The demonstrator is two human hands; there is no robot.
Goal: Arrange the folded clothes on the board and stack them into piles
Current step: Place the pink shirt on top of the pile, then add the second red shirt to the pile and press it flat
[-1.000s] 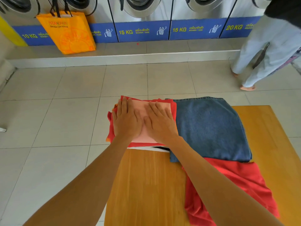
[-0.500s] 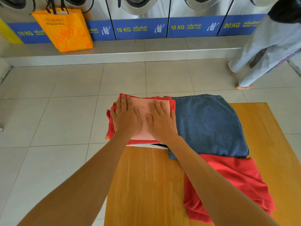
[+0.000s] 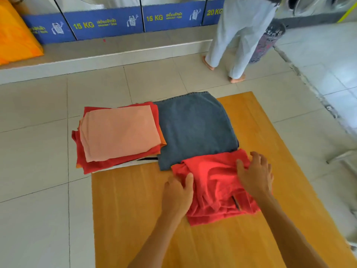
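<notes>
A wooden board (image 3: 135,219) lies on the tiled floor. At its far left corner sits a pile of folded clothes with a folded pink cloth (image 3: 119,132) on top of red ones. Beside it on the right lies folded blue denim (image 3: 195,128). Nearer to me a crumpled red garment (image 3: 216,186) partly overlaps the denim's near edge. My left hand (image 3: 178,194) pinches the red garment's left edge. My right hand (image 3: 255,175) rests on its right side, fingers spread and curled over the fabric.
A person in light trousers (image 3: 239,39) stands barefoot beyond the board by the washing machines (image 3: 108,22). An orange bag (image 3: 15,39) stands on the raised step at the far left. A patterned bag (image 3: 268,41) hangs beside the person.
Both hands left the pink cloth on the pile and moved right and nearer, onto the red garment. The camera view shifted right.
</notes>
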